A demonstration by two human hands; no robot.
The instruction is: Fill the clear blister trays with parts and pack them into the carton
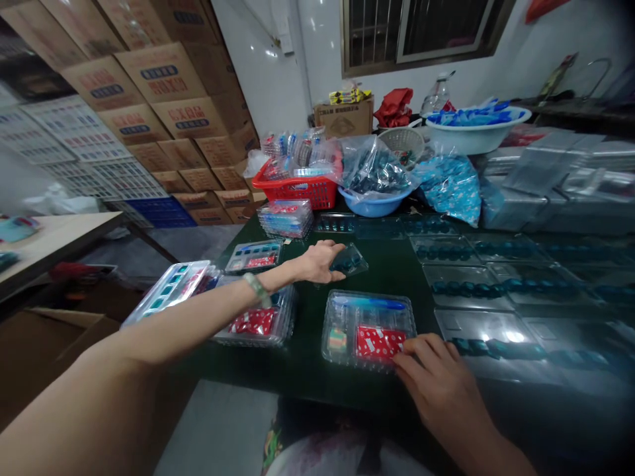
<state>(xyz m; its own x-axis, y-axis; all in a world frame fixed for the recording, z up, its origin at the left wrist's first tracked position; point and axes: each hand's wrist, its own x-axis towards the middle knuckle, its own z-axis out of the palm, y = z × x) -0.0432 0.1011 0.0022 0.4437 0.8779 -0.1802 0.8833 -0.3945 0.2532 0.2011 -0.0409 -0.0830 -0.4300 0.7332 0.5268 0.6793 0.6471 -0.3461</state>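
A clear plastic tray lies in front of me on the dark green table. In it are a blue brush-like stick, a red packet with white dots and a small pale sponge-like block. My right hand has its fingers closed at the tray's lower right corner, beside the red packet. Beyond the tray, my left hand reaches out, thumb and forefinger apart, at the edge of a small clear plastic piece with teal contents. A green bangle circles my left wrist.
Filled trays are stacked at left, with another pile farther back. Rows of open clear cases with teal pieces cover the right side. Behind stand a red basket, a blue basin and bagged items. Cartons rise at left.
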